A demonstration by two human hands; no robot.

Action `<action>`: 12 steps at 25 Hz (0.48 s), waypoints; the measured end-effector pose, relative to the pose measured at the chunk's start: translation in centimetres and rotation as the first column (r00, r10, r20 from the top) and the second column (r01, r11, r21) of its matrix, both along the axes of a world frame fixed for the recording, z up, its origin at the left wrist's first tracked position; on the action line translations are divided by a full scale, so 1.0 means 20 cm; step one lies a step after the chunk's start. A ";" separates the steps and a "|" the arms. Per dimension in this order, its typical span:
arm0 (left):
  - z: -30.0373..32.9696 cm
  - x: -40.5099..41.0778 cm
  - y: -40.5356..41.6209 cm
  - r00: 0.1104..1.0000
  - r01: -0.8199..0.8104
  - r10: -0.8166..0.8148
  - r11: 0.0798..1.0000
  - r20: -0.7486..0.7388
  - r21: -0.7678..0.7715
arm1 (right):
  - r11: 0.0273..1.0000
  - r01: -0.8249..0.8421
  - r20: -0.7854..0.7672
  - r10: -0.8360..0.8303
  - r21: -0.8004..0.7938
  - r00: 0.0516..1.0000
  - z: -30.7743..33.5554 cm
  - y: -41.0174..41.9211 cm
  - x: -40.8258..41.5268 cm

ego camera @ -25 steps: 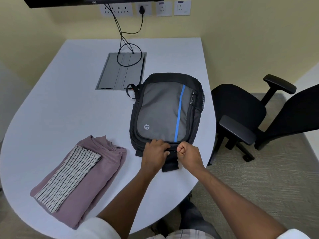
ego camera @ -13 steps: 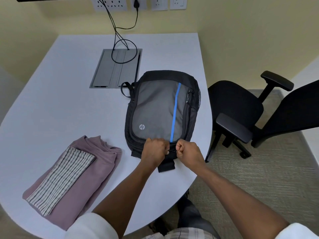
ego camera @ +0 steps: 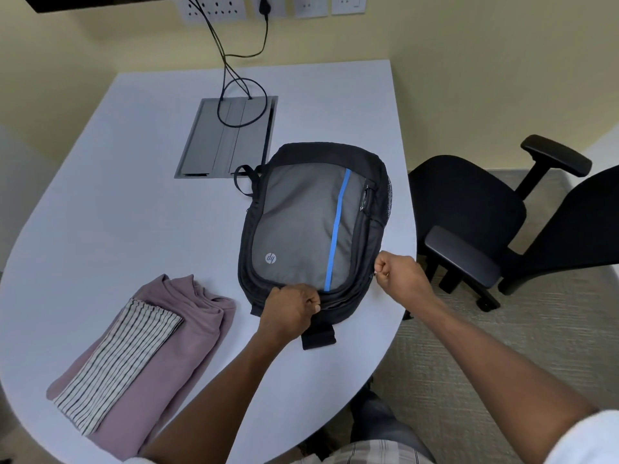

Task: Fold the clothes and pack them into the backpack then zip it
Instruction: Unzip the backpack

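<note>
A black office chair stands just off the right edge of the table, its armrest close to the rounded rim, and the back of a second dark chair juts in from the far right. Toward the wall, a grey cable hatch is set flush into the tabletop, with black cables looping over it and running up to the wall sockets. The dark lower edge of a screen hangs at the top left.

On the near left of the table lies the folded pile — a mauve garment flat on the surface, with a narrower striped cloth folded on top of it, white with thin dark lines. The pile sits well apart from the bag.

The backpack lies flat on its back near the table's right edge, top end toward the person. It is black round the sides with a grey front panel, a blue stripe running down it and a small round logo at the lower left. A carry loop sticks out toward the hatch, a mesh pocket shows on the right flank, and a black strap tab pokes out at the near end.

The left hand grips the near rim of the bag, fingers curled over the fabric. The right hand is at the bag's right near corner, closed into a fist with thumb and forefinger pinching something small and pale at the seam — too small to make out plainly.
</note>
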State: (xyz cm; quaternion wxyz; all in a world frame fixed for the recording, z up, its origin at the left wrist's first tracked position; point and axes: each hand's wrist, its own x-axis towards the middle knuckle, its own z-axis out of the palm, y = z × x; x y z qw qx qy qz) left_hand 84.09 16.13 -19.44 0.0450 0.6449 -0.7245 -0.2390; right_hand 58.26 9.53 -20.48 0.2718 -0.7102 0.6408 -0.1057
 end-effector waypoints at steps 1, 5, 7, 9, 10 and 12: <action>-0.01 0.00 -0.01 1.000 0.009 -0.009 1.000 -0.004 0.015 | 1.000 0.009 -0.009 -0.009 0.000 1.000 0.00 -0.05 -0.01; -0.01 0.02 -0.04 0.993 0.023 -0.011 0.994 -0.118 0.103 | 0.999 0.032 -0.036 -0.033 -0.018 0.999 0.00 -0.24 -0.06; 0.00 0.04 -0.06 0.988 0.036 -0.014 0.988 -0.153 0.147 | 0.999 0.029 -0.051 -0.031 -0.022 0.998 0.00 -0.32 -0.08; 0.00 0.06 -0.09 0.982 0.034 0.005 0.979 -0.188 0.202 | 0.999 0.038 -0.060 -0.039 -0.031 0.997 0.01 -0.40 -0.10; 0.00 0.07 -0.10 0.978 0.034 0.015 0.973 -0.207 0.228 | 0.999 0.043 -0.058 -0.044 -0.034 0.997 0.01 -0.43 -0.11; 0.01 0.07 -0.12 0.969 0.039 0.031 0.960 -0.244 0.276 | 0.999 0.042 -0.057 -0.044 -0.028 0.997 0.02 -0.49 -0.12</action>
